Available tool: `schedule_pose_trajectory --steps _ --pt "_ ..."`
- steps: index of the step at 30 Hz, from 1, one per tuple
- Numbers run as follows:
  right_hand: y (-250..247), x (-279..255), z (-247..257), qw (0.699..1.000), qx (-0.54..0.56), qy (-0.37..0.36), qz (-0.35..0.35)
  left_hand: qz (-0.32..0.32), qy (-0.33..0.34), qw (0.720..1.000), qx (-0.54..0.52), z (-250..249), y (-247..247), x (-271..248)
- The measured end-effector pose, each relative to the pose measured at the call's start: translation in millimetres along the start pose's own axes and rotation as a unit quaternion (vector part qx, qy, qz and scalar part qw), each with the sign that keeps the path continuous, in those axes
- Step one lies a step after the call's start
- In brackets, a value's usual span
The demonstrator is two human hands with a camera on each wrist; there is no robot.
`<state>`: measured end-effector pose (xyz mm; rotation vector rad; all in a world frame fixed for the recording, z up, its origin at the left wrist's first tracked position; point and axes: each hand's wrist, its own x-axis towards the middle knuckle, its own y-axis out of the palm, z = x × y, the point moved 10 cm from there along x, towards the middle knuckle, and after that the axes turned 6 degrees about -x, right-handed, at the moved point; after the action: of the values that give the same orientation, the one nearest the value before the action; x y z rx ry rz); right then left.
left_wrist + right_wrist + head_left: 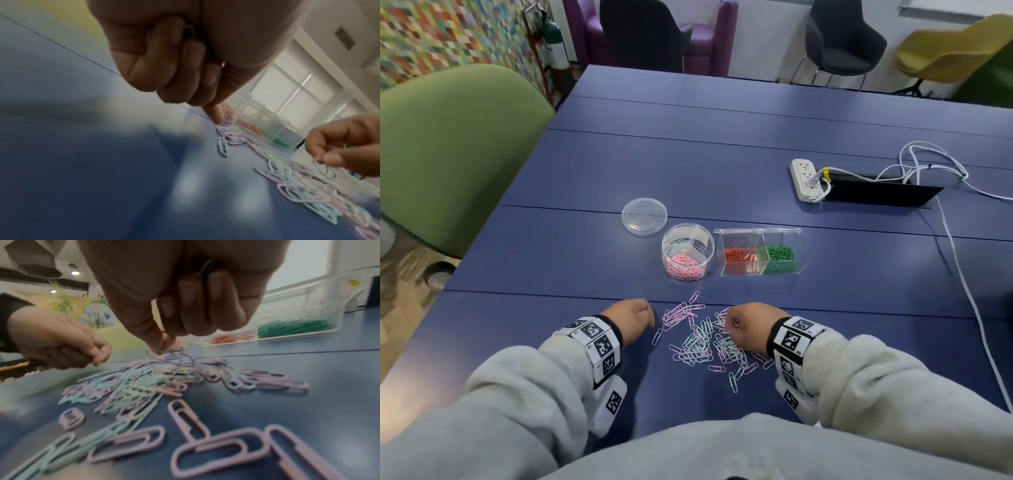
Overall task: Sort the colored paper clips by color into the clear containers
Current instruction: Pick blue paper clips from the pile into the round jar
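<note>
A loose pile of lilac and pale blue paper clips lies on the blue table between my hands. My left hand rests at the pile's left edge, fingers curled over a few clips in the palm, with its index fingertip touching the table. My right hand sits over the pile's right side; thumb and forefinger pinch a lilac clip, and more clips are tucked under its curled fingers. Behind the pile stand a round clear container with pink and pale blue clips and a rectangular clear box with orange and green clips.
A round clear lid lies behind the round container. At the right back are a white power strip, white cables and a black cable hatch. A green chair stands at the table's left edge.
</note>
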<state>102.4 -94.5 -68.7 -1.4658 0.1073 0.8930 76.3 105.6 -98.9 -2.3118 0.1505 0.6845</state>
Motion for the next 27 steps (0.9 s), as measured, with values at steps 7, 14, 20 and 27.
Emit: schedule_pose_trajectory --steps 7,14,20,27 --pt "-7.9 -7.5 -59.5 0.992 0.058 0.101 -0.044 0.038 0.012 0.983 0.18 -7.7 5.5 -3.6" --pt "-1.6 -13.7 -51.5 0.995 0.059 0.073 -0.043 0.058 0.03 0.975 0.214 -16.8 14.8 -1.6" --pt "12.8 -7.5 -13.9 1.0 -0.01 0.019 0.02 0.083 0.045 0.973 0.21 -22.4 23.3 -0.1" --pt "12.1 -0.7 -5.0 0.999 -0.043 0.011 0.021 0.068 0.058 0.983 0.158 -16.2 26.4 0.3"
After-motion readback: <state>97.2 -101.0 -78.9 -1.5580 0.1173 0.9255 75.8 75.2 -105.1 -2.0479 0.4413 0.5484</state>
